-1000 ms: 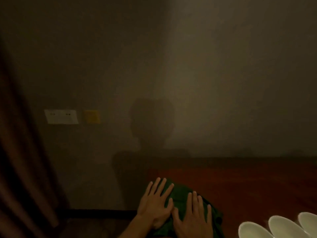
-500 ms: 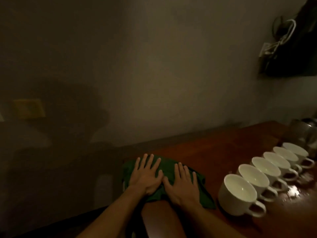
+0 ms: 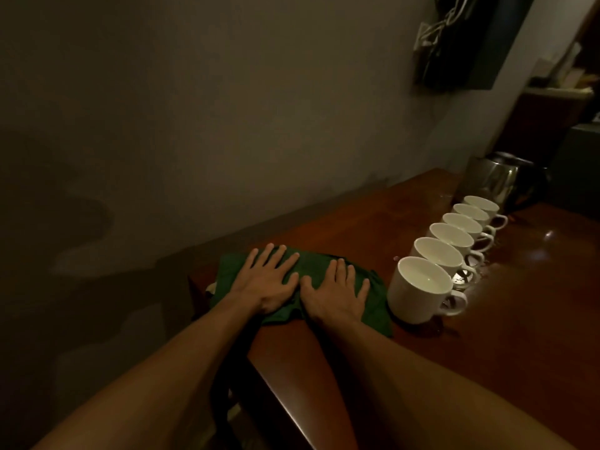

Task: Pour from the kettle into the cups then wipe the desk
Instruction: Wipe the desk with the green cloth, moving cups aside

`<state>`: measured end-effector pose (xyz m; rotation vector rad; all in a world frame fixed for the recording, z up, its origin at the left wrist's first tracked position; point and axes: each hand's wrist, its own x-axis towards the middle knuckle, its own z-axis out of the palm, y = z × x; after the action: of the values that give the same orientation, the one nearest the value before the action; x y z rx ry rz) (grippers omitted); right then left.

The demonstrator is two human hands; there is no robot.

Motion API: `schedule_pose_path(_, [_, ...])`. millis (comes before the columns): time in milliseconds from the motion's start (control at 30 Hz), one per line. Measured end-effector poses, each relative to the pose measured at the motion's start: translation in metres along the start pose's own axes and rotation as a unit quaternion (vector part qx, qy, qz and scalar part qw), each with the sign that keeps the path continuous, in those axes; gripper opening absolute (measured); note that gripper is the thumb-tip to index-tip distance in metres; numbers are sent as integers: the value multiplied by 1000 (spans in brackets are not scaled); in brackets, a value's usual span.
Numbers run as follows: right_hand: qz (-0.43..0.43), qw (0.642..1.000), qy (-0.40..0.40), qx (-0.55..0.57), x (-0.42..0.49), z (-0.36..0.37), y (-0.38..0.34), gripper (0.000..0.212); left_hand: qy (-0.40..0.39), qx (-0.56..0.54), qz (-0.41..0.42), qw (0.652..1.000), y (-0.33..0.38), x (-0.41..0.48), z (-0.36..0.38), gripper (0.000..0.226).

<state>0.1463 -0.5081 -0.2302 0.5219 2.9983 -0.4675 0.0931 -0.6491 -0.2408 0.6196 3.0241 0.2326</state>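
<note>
A green cloth lies at the left end of the dark wooden desk. My left hand and my right hand press flat on it side by side, fingers spread and straight. To the right, a row of several white cups with liquid inside runs away along the desk. At the far end of the row stands a steel kettle. Small wet spots glint on the desk beside the cup handles.
A plain wall runs close behind the desk. A dark wall-mounted box with white cables hangs at upper right. The desk's left edge drops off just left of the cloth. A dark shelf unit stands beyond the kettle.
My view has swung right and down, bringing the cup row and kettle into sight. Both hands stay flat on the green cloth near the desk's left end.
</note>
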Motion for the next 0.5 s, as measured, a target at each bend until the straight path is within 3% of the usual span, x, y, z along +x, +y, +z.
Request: schedule_pose_path(500, [138, 988, 66, 20, 98, -14, 13, 95, -12, 5, 126, 992, 4, 132, 2, 59])
